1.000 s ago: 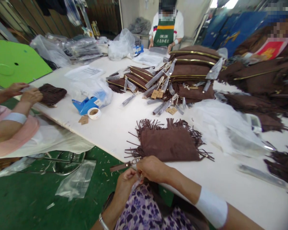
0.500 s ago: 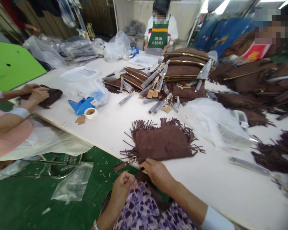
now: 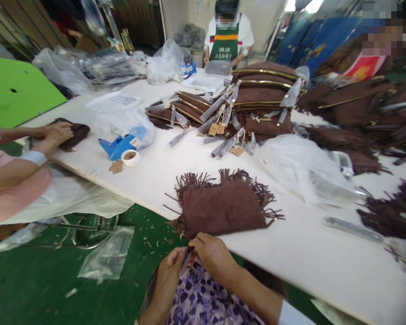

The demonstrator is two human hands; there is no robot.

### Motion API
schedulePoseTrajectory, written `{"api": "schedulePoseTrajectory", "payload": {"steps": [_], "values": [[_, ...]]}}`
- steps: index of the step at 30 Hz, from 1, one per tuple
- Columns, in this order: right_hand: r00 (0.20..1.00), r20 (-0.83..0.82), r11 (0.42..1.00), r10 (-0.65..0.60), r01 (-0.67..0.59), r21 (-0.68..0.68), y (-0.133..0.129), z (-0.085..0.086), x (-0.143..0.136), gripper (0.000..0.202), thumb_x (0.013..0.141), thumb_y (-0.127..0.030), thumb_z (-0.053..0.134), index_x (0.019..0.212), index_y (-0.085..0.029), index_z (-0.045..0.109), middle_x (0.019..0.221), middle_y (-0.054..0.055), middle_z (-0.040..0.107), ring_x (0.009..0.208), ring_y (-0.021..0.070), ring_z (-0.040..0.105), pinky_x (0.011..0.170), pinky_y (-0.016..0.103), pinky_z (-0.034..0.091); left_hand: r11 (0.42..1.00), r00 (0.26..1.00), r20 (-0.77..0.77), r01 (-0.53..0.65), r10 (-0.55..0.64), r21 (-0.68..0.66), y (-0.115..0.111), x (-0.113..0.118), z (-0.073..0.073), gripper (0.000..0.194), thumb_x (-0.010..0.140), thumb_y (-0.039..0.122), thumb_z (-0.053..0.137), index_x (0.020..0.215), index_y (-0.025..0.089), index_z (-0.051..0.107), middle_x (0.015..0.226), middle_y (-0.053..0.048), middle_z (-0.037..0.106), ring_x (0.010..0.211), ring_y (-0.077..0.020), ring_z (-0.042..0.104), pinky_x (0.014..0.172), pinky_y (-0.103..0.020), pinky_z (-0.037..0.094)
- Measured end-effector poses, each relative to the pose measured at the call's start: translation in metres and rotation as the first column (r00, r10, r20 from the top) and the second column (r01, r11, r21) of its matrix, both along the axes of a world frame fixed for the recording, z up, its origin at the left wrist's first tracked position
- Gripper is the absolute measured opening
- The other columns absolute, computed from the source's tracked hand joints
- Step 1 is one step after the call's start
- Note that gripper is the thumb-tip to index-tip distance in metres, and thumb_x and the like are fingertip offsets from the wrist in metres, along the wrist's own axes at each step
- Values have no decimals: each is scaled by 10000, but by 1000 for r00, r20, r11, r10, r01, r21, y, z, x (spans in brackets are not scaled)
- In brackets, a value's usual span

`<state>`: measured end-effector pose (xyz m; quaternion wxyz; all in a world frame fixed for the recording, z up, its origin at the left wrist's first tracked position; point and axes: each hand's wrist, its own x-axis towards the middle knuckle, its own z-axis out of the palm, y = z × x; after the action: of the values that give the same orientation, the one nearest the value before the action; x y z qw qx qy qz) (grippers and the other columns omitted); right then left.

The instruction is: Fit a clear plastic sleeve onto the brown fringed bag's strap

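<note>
While your fingers work at the near edge of the brown fringed pouch [image 3: 223, 207], keep it flat on the white table [image 3: 176, 167] so the fringe stays untangled. Your left hand [image 3: 169, 268] and right hand [image 3: 211, 253] meet below the edge, both pinched on something small (probably the zipper pull; it's hidden), wrists low over your lap.

Your left hand [image 3: 167, 275] and right hand [image 3: 212, 257] are bare. You wear a purple and white floral-print garment [image 3: 206, 300], and a white cuff [image 3: 292, 316] wraps your right forearm.
</note>
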<state>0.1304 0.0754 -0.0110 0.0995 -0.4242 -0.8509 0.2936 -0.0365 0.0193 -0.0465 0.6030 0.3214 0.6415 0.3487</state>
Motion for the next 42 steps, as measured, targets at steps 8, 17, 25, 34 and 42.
{"api": "schedulePoseTrajectory", "payload": {"steps": [8, 17, 25, 34, 42], "values": [[998, -10, 998, -61, 61, -30, -4, -5, -4, 196, 924, -194, 502, 1099, -228, 585, 973, 13, 601, 917, 162, 551, 801, 267, 436, 987, 979, 145, 153, -144, -54, -11, -12, -9, 488, 752, 581, 612, 991, 156, 639, 849, -85, 715, 762, -253, 653, 710, -349, 497], [997, -31, 996, -68, 66, -56, -3, -4, -3, 209, 933, -176, 474, 1099, -199, 598, 971, 41, 612, 933, 182, 561, 811, 284, 435, 979, 960, 208, 199, -188, -37, 3, -8, -7, 362, 799, 522, 603, 732, 168, 571, 569, 1, 603, 493, -127, 500, 529, -249, 348], [992, -65, 987, -110, 102, -127, -4, -4, -3, 253, 921, -149, 474, 1131, -217, 598, 960, 33, 625, 882, 171, 579, 780, 267, 452, 985, 956, 238, 168, -169, 26, 7, -4, -15, 268, 815, 436, 611, 806, 171, 566, 571, 29, 562, 522, -134, 497, 565, -254, 389], [922, -224, 921, -316, 241, -306, -10, -9, 0, 238, 921, -126, 429, 1067, -216, 595, 970, 24, 654, 891, 148, 617, 795, 241, 455, 991, 983, 128, 126, -130, 40, 15, 4, -5, 247, 814, 412, 618, 878, 175, 591, 653, 23, 583, 616, -167, 550, 617, -273, 429], [871, -257, 880, -418, 318, -353, -22, -14, 5, 260, 909, -121, 401, 1068, -228, 576, 936, 13, 661, 855, 157, 621, 797, 262, 453, 988, 979, 128, 153, -156, 31, 22, 10, -3, 206, 831, 368, 588, 872, 166, 582, 669, 2, 609, 626, -173, 564, 643, -292, 448]]}}
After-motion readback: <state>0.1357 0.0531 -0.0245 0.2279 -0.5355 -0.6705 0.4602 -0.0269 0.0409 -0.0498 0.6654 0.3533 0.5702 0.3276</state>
